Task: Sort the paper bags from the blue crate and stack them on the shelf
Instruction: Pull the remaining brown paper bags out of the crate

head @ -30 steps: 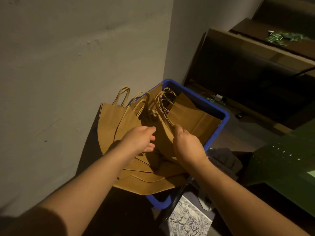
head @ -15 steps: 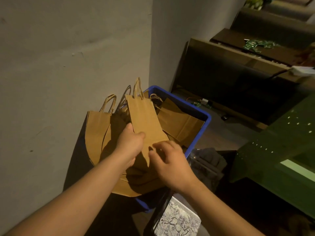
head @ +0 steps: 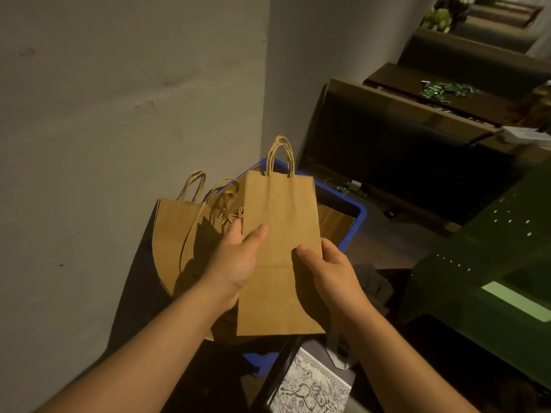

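Observation:
A flat brown paper bag (head: 280, 234) with twisted handles is held upright above the blue crate (head: 356, 217). My left hand (head: 235, 263) pinches its left edge, thumb on the front. My right hand (head: 325, 269) grips its right edge, thumb on the front too. Several more brown paper bags (head: 176, 234) lean out of the crate on the left, against the grey wall. One more bag (head: 337, 223) lies inside the crate on the right.
Dark wooden shelves (head: 417, 120) step up at the right, with small green packets (head: 441, 90) on one level. A green perforated surface (head: 492, 263) sits at the right. A patterned white bag (head: 313, 386) stands below the crate. A grey wall (head: 119, 114) fills the left.
Both hands have lifted one paper bag up out of the crate and now hold it by its two sides. The view has tilted upward and to the right.

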A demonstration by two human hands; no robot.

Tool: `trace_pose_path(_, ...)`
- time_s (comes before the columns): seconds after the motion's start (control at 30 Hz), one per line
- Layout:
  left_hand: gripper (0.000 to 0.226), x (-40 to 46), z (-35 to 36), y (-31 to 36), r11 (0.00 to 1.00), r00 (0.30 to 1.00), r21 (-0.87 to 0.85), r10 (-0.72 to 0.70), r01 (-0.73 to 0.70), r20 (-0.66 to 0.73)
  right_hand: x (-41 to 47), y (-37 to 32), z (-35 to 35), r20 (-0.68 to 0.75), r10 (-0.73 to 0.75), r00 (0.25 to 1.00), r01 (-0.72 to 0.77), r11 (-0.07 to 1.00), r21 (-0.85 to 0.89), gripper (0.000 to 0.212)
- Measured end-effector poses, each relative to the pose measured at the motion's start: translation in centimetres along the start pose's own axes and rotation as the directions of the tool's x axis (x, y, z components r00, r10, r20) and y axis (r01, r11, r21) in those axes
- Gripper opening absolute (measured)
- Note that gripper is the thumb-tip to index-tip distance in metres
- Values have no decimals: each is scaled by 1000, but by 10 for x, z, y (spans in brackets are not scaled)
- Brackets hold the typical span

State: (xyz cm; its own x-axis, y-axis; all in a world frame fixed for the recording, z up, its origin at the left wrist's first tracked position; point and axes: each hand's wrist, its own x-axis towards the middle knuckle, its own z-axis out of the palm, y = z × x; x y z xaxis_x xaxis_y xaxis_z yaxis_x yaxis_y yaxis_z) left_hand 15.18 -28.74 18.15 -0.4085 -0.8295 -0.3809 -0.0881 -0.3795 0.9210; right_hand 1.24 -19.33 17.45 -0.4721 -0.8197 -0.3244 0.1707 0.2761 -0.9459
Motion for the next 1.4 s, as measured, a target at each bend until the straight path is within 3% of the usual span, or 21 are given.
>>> trace_pose_path(0.23,76,-1,1,-10,991,996,130,-3,-10,94,-1,11,-5,-23,20,1000,-18,995,97,27)
trace_pose_path(0.37,52,7,-8,-10,985,999,172,5,-12,41,-2,13,-4,-34,5,999,-1,993,117,27)
trace_pose_path(0.43,42,12,-18,-9,959,999,281,49,-44,-12,-2,15,-4,-49,-1,999,8,992,126,27)
trace_pose_path(0.57,24,18,-48,-10,780,971,616,216,-111,-99,-1,17,-4,-68,10,998,4,981,195,26)
trace_pose_path(0.7,48,20,-76,-13,451,873,893,437,-4,-216,2,21,-4,-75,18,997,-2,977,214,27)
trace_pose_path(0.8,73,19,-85,-14,395,817,910,478,128,-322,5,25,-2,-80,28,996,-10,976,217,26)
trace_pose_path(0.9,87,19,-92,-18,365,824,906,432,212,-367,7,27,-1,-78,23,997,-5,977,213,24)
trace_pose_path(1.0,89,18,-94,-18,413,842,881,370,230,-393,10,29,1,-84,16,996,0,983,184,21)
trace_pose_path(1.17,63,23,-101,-18,678,844,725,312,124,-436,13,31,3,-80,19,997,-6,987,163,19)
trace_pose_path(1.27,26,23,-105,-20,715,860,691,284,105,-424,13,31,6,-67,23,997,-10,984,179,21)
trace_pose_path(1.4,14,25,-112,-24,719,867,687,271,106,-418,12,32,8,-42,33,999,-23,978,209,28)
